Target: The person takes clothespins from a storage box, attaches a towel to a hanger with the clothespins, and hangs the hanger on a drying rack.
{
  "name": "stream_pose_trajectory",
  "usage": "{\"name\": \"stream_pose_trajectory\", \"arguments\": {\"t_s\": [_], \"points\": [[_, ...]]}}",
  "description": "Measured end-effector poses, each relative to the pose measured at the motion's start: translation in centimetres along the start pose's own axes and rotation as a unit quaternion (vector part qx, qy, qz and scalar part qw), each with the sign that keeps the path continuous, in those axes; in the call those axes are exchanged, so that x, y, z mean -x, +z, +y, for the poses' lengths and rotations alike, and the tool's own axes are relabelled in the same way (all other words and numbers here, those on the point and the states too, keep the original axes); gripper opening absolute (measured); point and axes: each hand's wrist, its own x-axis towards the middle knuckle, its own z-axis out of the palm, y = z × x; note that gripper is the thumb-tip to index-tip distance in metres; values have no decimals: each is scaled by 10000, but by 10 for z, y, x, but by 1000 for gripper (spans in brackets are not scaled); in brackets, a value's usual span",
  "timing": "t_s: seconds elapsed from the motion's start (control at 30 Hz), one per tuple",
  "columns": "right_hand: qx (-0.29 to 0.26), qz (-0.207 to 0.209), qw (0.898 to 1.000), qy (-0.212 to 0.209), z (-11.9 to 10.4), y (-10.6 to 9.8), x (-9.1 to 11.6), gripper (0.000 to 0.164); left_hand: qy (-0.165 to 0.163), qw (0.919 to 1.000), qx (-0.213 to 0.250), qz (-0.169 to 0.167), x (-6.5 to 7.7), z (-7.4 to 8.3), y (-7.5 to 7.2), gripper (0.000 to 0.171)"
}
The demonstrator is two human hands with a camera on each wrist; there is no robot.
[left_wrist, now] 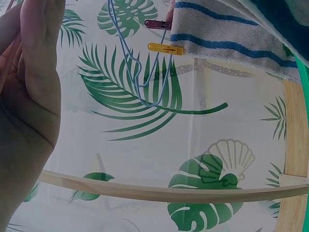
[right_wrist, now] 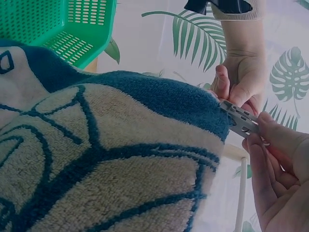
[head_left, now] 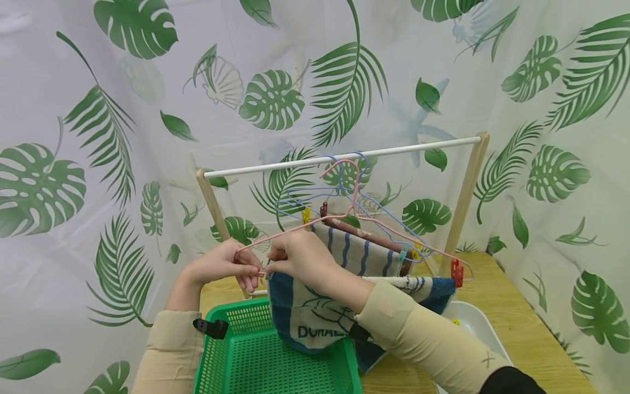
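A pink hanger [head_left: 357, 181] is held out in front of the rack, its hook free of the rail. My left hand [head_left: 221, 265] grips its left end. A blue and cream towel [right_wrist: 125, 164] with dark line drawing and lettering hangs along it, and a red clothespin [head_left: 457, 272] sits at the right corner. With thumb and fingers my right hand [right_wrist: 282, 169] pinches a grey clothespin [right_wrist: 243, 122], whose jaws are at the towel's left corner. In the right wrist view the left hand [right_wrist: 244, 84] is just beyond that corner.
Behind, blue hangers [head_left: 339, 189] hang from the white rail [head_left: 418, 148], carrying a striped towel [head_left: 366, 254] held by clothespins. A green basket [head_left: 275, 355] stands below the hands. A white tray [head_left: 474, 317] lies at the right on the wooden table [head_left: 526, 306].
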Motion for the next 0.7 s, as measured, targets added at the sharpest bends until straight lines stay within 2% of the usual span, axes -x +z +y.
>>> {"name": "stream_pose_trajectory", "arguments": {"t_s": [0.23, 0.33, 0.47, 0.6, 0.7], "points": [[326, -192, 9991, -181, -3, -2, 0, 15, -23, 9999, 77, -132, -3, 2, 3, 30], [374, -204, 9990, -123, -3, -1, 0, 12, 21, 9998, 86, -161, -4, 1, 2, 29], [388, -210, 9990, 41, 1, 2, 1, 18, 119, 9998, 41, -172, -4, -2, 1, 28], [248, -263, 9993, 103, 6, 4, 3, 21, 195, 9997, 40, -162, -3, -2, 1, 28], [-97, -283, 9994, 194, 7, 6, 4, 24, 221, 9996, 51, -148, -3, -2, 0, 28]]}}
